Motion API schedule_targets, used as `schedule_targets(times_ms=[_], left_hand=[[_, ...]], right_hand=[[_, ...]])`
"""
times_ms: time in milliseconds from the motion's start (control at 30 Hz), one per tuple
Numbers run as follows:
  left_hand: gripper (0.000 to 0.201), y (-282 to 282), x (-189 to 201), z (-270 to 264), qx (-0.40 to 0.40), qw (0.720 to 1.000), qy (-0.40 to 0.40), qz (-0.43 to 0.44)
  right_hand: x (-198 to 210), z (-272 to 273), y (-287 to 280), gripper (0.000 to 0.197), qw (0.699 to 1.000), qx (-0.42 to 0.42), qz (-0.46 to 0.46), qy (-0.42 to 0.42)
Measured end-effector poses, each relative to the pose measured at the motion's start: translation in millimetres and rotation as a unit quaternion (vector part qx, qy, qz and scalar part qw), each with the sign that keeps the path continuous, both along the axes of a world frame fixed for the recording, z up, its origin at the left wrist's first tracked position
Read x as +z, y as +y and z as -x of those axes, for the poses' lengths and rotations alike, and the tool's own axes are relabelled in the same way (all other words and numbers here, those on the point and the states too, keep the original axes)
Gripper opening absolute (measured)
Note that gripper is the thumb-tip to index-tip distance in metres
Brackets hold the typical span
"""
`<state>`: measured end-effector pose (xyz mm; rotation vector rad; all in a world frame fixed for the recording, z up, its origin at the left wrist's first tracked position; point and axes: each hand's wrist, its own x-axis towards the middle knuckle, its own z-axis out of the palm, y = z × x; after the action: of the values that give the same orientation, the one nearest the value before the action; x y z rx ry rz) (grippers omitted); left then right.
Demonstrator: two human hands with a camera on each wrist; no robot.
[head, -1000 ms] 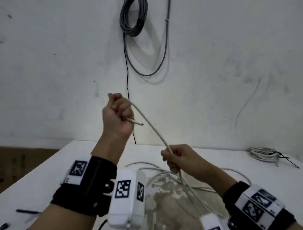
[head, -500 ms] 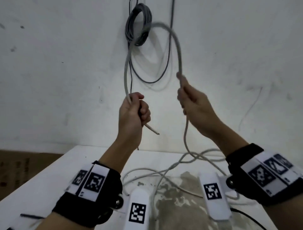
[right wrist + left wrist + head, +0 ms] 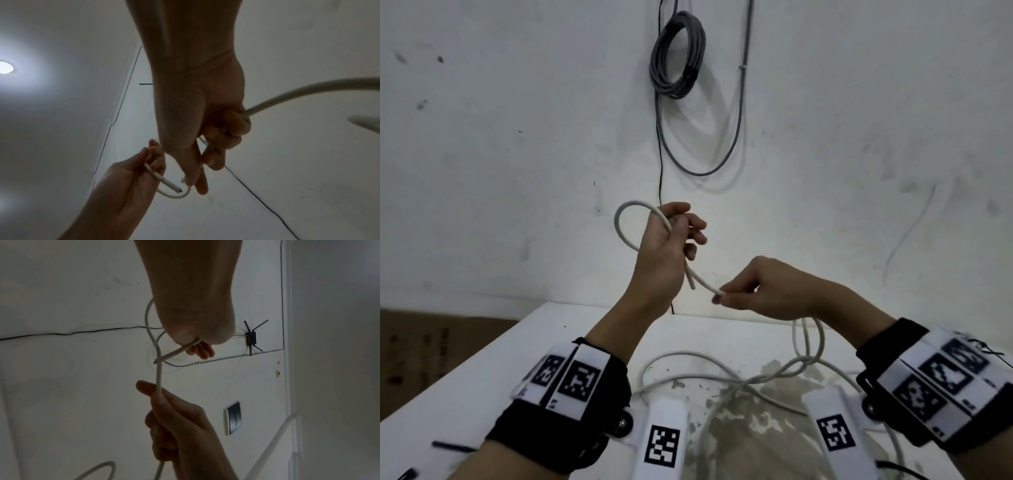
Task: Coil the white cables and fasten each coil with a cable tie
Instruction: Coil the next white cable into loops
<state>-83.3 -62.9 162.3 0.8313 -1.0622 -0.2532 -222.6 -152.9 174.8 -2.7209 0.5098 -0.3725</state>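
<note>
I hold a white cable (image 3: 618,236) in the air above the table. My left hand (image 3: 681,222) is raised, palm toward me, and its thumb clamps the cable across the palm. A small loop curves out to the left of that hand. The cut end (image 3: 691,284) pokes out below the hand's heel. My right hand (image 3: 722,296) pinches the cable just right of that end, with its other fingers curled round it in the right wrist view (image 3: 224,139). The remaining cable (image 3: 726,377) trails down in loose tangled curves on the white table (image 3: 482,394).
A grey cable coil (image 3: 677,54) hangs on the wall ahead, with a thin black wire (image 3: 660,154) running down to the table. Black cable ties (image 3: 453,447) lie at the table's near left. Brown cardboard (image 3: 431,342) stands left of the table.
My right hand has dropped from high up, where it held the cable in a tall arch, to below and right of my left hand. The arch has shrunk to a small loop.
</note>
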Motion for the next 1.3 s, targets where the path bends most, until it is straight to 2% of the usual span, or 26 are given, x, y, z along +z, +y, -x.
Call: schedule_targets(times_ms=[67,133,200,233,333,433,533,600,667,733,833,900,967,1033,1067,1100,1167,1233,1300], left_hand=[[0.019,-2.4,-7.6,-3.7,0.065,0.988,-0.126,-0.063],[0.019,-4.2,-18.3,-5.9,0.109,0.955,-0.240,-0.134],[0.019,-3.3,-26.7,-7.3,0.126,0.921,-0.309,-0.202],[0.018,-2.1,-29.4,-8.7,0.122,0.912,-0.318,-0.229],[0.023,3.2,-32.5,-12.4,0.087,0.911,-0.282,-0.287],[0.048,7.4,-30.2,-7.6,0.027,0.904,-0.269,-0.332],[0.051,6.8,-23.5,-3.3,-0.025,0.943,-0.152,-0.294],[0.050,5.2,-19.4,-3.7,-0.033,0.968,-0.053,-0.245],[0.047,4.8,-16.4,-3.9,-0.034,0.978,0.037,-0.202],[0.045,4.4,-11.9,-3.7,-0.033,0.979,0.108,-0.169],[0.046,4.9,-6.6,-6.1,-0.010,0.981,0.126,-0.149],[0.046,2.5,-9.9,-1.9,-0.005,0.980,0.112,-0.163],[0.047,-2.1,-14.5,5.6,-0.007,0.980,0.099,-0.174],[0.047,-6.6,-17.1,11.2,-0.014,0.979,0.091,-0.180],[0.047,-8.1,-17.2,13.1,-0.017,0.979,0.087,-0.183],[0.047,-9.8,-17.3,14.0,-0.018,0.979,0.081,-0.186],[0.047,-11.9,-17.0,15.9,-0.018,0.978,0.070,-0.194],[0.047,-13.7,-16.6,18.2,-0.016,0.978,0.059,-0.198],[0.047,-15.9,-16.0,20.5,-0.012,0.978,0.048,-0.203]], right_hand=[[8.8,5.0,6.2,0.017,1.000,0.003,-0.019,0.014],[17.2,8.8,7.6,0.015,1.000,0.005,-0.017,0.007],[23.7,12.3,5.5,0.019,1.000,0.000,-0.004,-0.017],[26.4,14.9,3.2,0.021,1.000,-0.007,0.001,-0.026],[32.9,24.7,-8.8,0.021,0.997,-0.018,0.009,-0.075],[28.1,27.3,-20.9,0.010,0.989,-0.029,0.030,-0.139],[10.8,26.5,-34.7,0.007,0.985,-0.049,0.057,-0.152],[-4.9,29.7,-42.8,0.006,0.984,-0.059,0.105,-0.128],[-25.1,36.0,-48.9,0.007,0.986,-0.083,0.134,-0.061],[-47.9,48.2,-53.3,0.003,0.989,-0.116,0.089,0.012],[-69.2,62.7,-56.3,0.014,0.992,-0.122,-0.023,0.028],[-69.0,67.5,-56.3,0.010,0.990,-0.121,-0.066,0.035],[-57.2,69.4,-58.8,0.007,0.990,-0.117,-0.065,0.043],[-38.9,68.5,-64.4,0.005,0.989,-0.135,-0.044,-0.031],[-28.3,68.2,-67.2,0.004,0.981,-0.145,-0.066,-0.112],[-16.9,67.6,-69.6,0.009,0.959,-0.149,-0.117,-0.209],[5.1,64.9,-72.1,0.013,0.885,-0.130,-0.247,-0.373],[23.7,58.6,-69.8,0.013,0.816,-0.120,-0.305,-0.475],[34.6,51.3,-68.4,0.018,0.768,-0.113,-0.304,-0.552]])
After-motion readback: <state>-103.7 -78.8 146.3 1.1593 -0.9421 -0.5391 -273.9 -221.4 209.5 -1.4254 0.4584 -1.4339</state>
